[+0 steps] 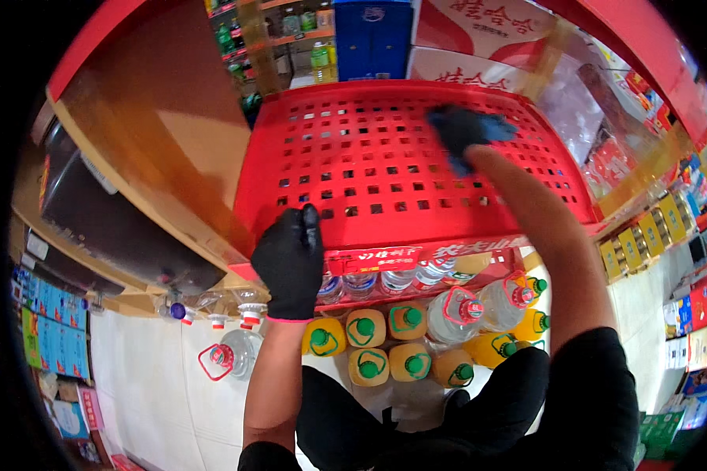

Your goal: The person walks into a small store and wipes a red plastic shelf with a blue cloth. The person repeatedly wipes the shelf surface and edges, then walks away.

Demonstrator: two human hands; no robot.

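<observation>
A red perforated plastic shelf (389, 229) of a display rack lies before me, with no goods on it. My left hand (288, 262), in a black glove, is closed around the shelf's front left corner. Over the right back part of the shelf is my right hand (456, 129), also black-gloved and blurred, holding a blue cloth (498, 128) against the perforated surface. Part of the cloth also shows below the hand.
Below the shelf stand clear water bottles (397, 279). Orange juice jugs (367, 327) with green caps and large water jugs (456, 312) crowd the floor by my knees. A wooden shelf panel (171, 153) rises at left; cartons (483, 35) stand behind. Another water jug (241, 353) is at lower left.
</observation>
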